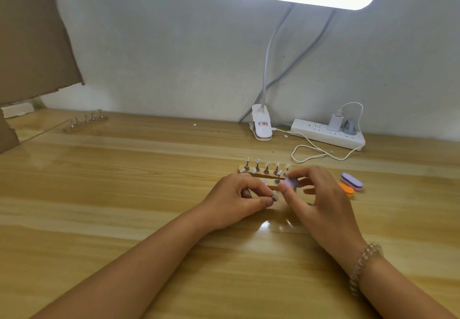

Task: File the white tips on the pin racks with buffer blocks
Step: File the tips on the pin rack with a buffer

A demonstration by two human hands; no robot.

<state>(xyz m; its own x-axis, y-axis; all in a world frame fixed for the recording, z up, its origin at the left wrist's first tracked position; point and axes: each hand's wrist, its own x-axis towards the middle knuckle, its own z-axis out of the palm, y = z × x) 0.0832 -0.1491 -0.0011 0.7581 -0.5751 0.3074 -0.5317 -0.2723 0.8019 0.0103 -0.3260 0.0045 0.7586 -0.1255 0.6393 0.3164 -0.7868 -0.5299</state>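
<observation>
Well in front of the lamp clamp [260, 125], we are pinching a white tip [275, 196] between the thumb and forefinger of our left hand [236, 199], while our right hand [323, 201] is gripping a lilac buffer block [291, 183] beside it. The pin racks [267, 168] are sitting just behind our fingers, toward the clamp. Block and tip are probably touching, though blur is hiding it. Pressing too hard risks popping the tip off or skidding a rack.
</observation>
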